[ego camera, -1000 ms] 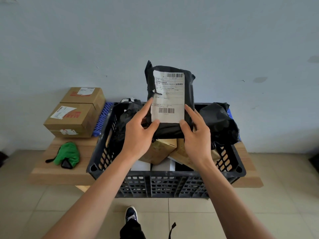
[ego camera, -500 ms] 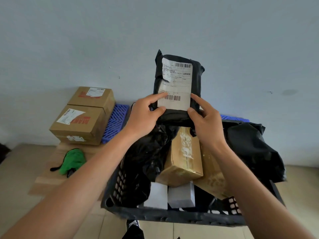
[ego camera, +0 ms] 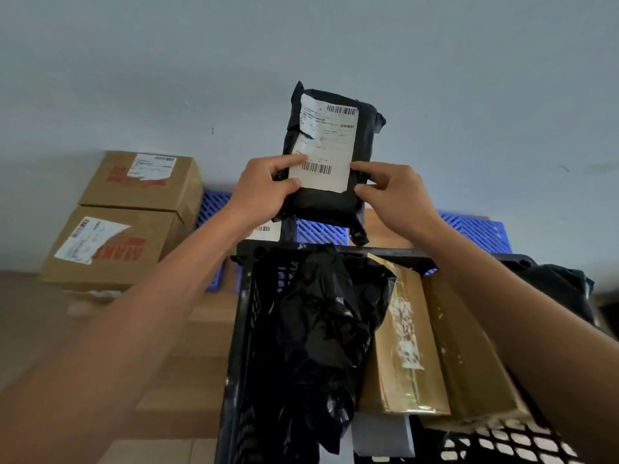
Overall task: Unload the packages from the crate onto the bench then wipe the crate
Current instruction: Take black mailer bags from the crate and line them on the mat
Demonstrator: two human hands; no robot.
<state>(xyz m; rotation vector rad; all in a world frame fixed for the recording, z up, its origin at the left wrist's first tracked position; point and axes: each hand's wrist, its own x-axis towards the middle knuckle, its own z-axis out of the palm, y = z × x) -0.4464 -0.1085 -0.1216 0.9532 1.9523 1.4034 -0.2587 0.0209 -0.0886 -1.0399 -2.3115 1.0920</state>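
- At far left, two boxes (ego camera: 124, 222) sat stacked on the bench (ego camera: 187, 373).
- Our left hand (ego camera: 264, 190) pinched the parcel's (ego camera: 330, 162) lower left edge, thumb on its label.
- We held the parcel upright above the crate's (ego camera: 244, 329) far rim.
- Our right hand (ego camera: 392, 192) pinched its lower right edge.
- Bags and boxes lay in the crate.

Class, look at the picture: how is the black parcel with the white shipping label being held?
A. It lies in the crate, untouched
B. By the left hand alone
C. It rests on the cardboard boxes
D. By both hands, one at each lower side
D: the left hand and the right hand grip the lower sides of the black parcel, which is held up above the crate.
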